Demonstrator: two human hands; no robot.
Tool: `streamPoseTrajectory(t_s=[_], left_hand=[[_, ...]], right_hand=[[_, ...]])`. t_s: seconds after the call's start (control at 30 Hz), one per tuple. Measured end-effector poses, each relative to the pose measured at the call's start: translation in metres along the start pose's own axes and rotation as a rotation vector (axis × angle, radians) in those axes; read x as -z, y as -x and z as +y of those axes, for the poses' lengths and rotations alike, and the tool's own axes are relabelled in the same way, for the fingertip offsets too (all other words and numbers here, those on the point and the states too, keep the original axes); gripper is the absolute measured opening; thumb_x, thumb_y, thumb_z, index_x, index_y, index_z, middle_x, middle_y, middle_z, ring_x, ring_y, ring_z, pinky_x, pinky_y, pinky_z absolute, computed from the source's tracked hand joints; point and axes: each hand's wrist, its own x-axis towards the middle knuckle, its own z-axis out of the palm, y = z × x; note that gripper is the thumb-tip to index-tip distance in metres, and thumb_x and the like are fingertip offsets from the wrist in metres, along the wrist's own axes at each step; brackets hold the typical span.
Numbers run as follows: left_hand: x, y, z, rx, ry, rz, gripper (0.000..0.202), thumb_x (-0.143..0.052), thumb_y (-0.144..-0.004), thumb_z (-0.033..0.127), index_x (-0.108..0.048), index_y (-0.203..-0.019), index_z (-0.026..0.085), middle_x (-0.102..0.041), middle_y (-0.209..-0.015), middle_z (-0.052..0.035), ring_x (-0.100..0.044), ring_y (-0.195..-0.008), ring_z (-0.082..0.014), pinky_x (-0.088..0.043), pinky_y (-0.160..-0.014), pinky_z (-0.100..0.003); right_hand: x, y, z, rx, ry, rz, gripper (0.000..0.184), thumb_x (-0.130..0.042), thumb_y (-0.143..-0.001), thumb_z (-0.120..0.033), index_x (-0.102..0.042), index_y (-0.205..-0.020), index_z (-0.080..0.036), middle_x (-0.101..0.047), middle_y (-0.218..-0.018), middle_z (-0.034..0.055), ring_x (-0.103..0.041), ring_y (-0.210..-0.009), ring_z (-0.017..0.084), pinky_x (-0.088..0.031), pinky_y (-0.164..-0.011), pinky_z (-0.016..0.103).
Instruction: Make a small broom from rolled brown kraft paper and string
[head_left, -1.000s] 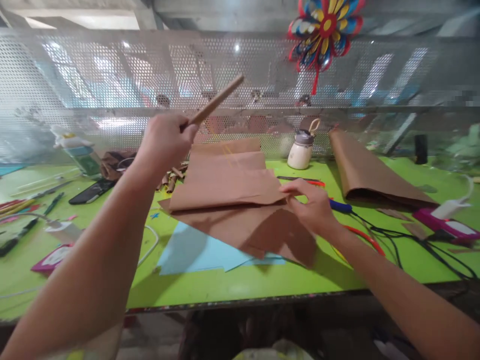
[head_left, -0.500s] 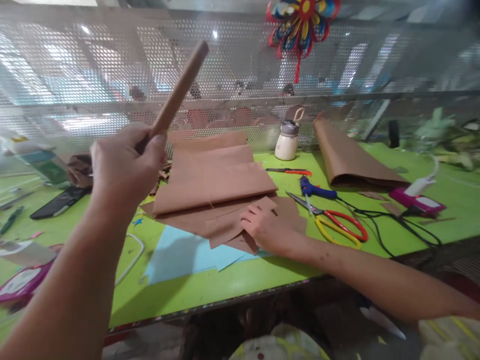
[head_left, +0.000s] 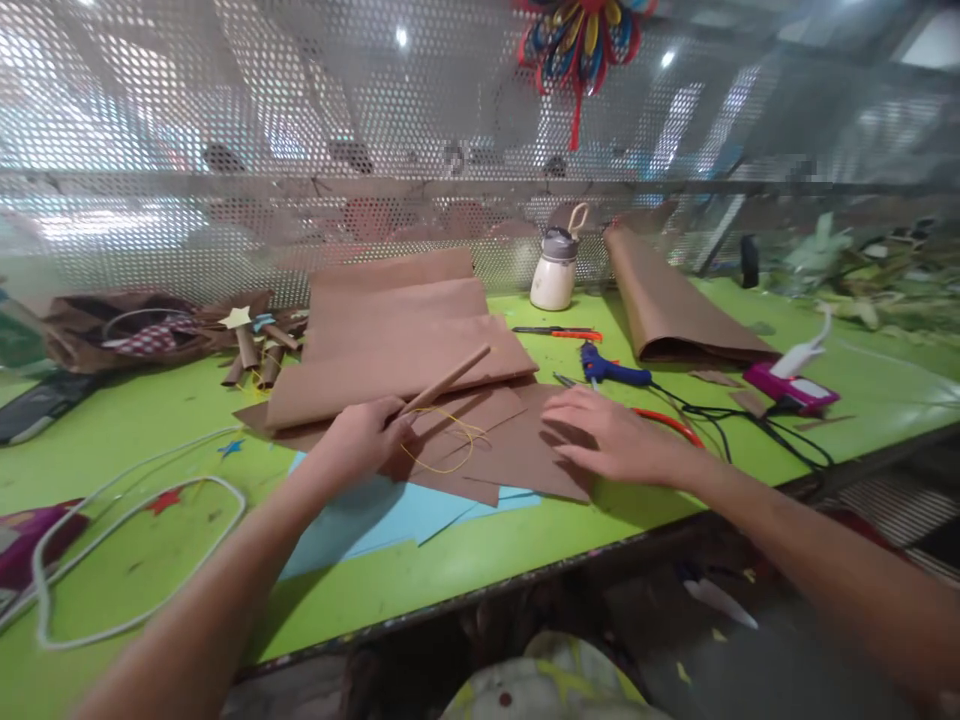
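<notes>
My left hand [head_left: 358, 440] is closed around the lower end of a thin rolled brown paper stick [head_left: 452, 378], which slants up to the right. A fine yellow string [head_left: 471, 440] trails in a loop beside it. Under both hands lie flat cut pieces of brown paper [head_left: 525, 455], partly over light blue sheets [head_left: 367, 525]. My right hand [head_left: 611, 435], fingers apart and holding nothing, hovers at the right edge of the brown pieces. It covers most of the scissors; a red handle [head_left: 679, 425] and a blade tip show.
Folded brown paper [head_left: 390, 335] lies behind the pieces. A blue glue gun [head_left: 615, 368], craft knife [head_left: 559, 332], white bottle [head_left: 553, 280] and brown paper roll [head_left: 675, 290] stand or lie rightward. At left are small paper rolls [head_left: 247, 350] with stars and a white cord [head_left: 142, 625].
My left hand has come down to the table with the paper stick. My right hand has let go of the brown pieces and moved right, over the scissors. The view has shifted left.
</notes>
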Motion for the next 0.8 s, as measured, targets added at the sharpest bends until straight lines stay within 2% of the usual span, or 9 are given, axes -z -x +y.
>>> streamPoseTrajectory(t_s=[0.1, 0.17, 0.27, 0.37, 0.47, 0.57, 0.67, 0.8], left_hand=[[-0.002, -0.001, -0.002, 0.006, 0.04, 0.002, 0.036, -0.038, -0.086, 0.042, -0.064, -0.083, 0.018, -0.067, -0.074, -0.005, -0.058, -0.063, -0.0179, -0.037, -0.057, -0.026], [-0.002, -0.001, -0.002, 0.015, 0.048, 0.01, 0.036, -0.038, -0.086, 0.043, -0.064, -0.084, 0.018, -0.067, -0.075, -0.0055, -0.058, -0.065, -0.0188, -0.038, -0.058, -0.027], [-0.002, 0.0, -0.002, 0.026, 0.08, 0.028, 0.037, -0.04, -0.085, 0.044, -0.065, -0.086, 0.017, -0.068, -0.078, -0.0065, -0.06, -0.069, -0.0202, -0.041, -0.062, -0.028], [-0.002, 0.001, -0.004, 0.019, 0.117, 0.043, 0.038, -0.041, -0.083, 0.044, -0.066, -0.086, 0.017, -0.068, -0.078, -0.0057, -0.06, -0.069, -0.0197, -0.042, -0.063, -0.028], [-0.002, 0.001, -0.008, 0.037, 0.114, 0.04, 0.037, -0.042, -0.083, 0.044, -0.067, -0.083, 0.017, -0.067, -0.073, -0.0044, -0.058, -0.063, -0.0183, -0.04, -0.059, -0.027], [-0.004, 0.0, -0.011, 0.037, 0.104, 0.042, 0.036, -0.042, -0.083, 0.042, -0.067, -0.081, 0.017, -0.066, -0.07, -0.0046, -0.056, -0.061, -0.0176, -0.038, -0.057, -0.026], [-0.004, -0.002, -0.013, 0.014, 0.082, 0.06, 0.034, -0.041, -0.083, 0.041, -0.066, -0.085, 0.017, -0.067, -0.074, -0.0052, -0.057, -0.065, -0.0184, -0.037, -0.059, -0.026], [-0.005, -0.003, -0.014, 0.014, 0.056, 0.055, 0.035, -0.039, -0.084, 0.04, -0.065, -0.087, 0.016, -0.067, -0.075, -0.0054, -0.057, -0.066, -0.0179, -0.037, -0.059, -0.026]], right_hand=[[0.006, 0.026, 0.01, 0.003, 0.1, -0.116, 0.045, -0.053, -0.076, -0.005, -0.056, -0.119, -0.018, -0.055, -0.121, 0.0124, -0.046, -0.114, 0.026, -0.041, -0.096, 0.046], [-0.001, 0.032, 0.013, -0.003, 0.168, -0.101, 0.049, -0.047, -0.075, 0.001, -0.056, -0.119, -0.018, -0.054, -0.122, 0.0136, -0.044, -0.115, 0.028, -0.042, -0.094, 0.048], [-0.011, 0.026, 0.013, 0.025, 0.179, -0.021, 0.046, -0.041, -0.077, 0.003, -0.059, -0.114, -0.017, -0.057, -0.118, 0.0139, -0.047, -0.11, 0.027, -0.044, -0.091, 0.049], [-0.011, 0.016, 0.012, 0.073, 0.077, 0.023, 0.042, -0.04, -0.081, 0.001, -0.059, -0.114, -0.016, -0.059, -0.115, 0.0127, -0.05, -0.106, 0.024, -0.045, -0.091, 0.046], [-0.004, 0.013, 0.014, 0.087, 0.006, -0.058, 0.04, -0.044, -0.081, -0.003, -0.059, -0.115, -0.017, -0.06, -0.117, 0.0113, -0.051, -0.109, 0.024, -0.045, -0.094, 0.045], [0.0, 0.014, 0.018, 0.094, -0.02, -0.109, 0.037, -0.047, -0.079, -0.005, -0.064, -0.108, -0.019, -0.062, -0.115, 0.0089, -0.054, -0.108, 0.023, -0.044, -0.096, 0.045], [0.001, 0.01, 0.022, 0.092, -0.045, -0.043, 0.027, -0.047, -0.085, -0.011, -0.068, -0.1, -0.02, -0.067, -0.106, 0.0073, -0.06, -0.1, 0.021, -0.047, -0.093, 0.041], [0.006, -0.013, 0.029, 0.033, -0.072, 0.11, 0.021, -0.052, -0.086, -0.02, -0.07, -0.097, -0.02, -0.071, -0.098, 0.0066, -0.065, -0.092, 0.021, -0.051, -0.088, 0.036]])
